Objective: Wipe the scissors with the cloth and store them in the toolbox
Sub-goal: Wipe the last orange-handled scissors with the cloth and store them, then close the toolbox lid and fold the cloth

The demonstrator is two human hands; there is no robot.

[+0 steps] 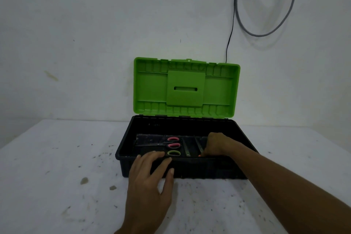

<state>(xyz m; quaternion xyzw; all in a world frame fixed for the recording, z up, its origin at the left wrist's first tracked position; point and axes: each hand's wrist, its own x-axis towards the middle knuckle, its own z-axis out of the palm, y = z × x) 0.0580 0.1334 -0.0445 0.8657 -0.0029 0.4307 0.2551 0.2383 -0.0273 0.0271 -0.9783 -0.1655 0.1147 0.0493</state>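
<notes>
I see the left hand (150, 175) spread over the toolbox's (190, 169) front wall; the right hand (214, 144) inside pinches orange-handled scissors (199, 147).

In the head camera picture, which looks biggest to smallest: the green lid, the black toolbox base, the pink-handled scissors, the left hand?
1. Black toolbox base and green lid: similar, the base nearer, so unranked.
2. Left hand, enlarged by nearness.
3. Pink-handled scissors, smallest.

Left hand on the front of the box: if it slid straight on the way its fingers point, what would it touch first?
Most likely the green-handled scissors: the left hand rests on the toolbox's front rim, fingers pointing up and right into the box, with that handle just past the fingertips. Depth inside is hard to judge.
</notes>
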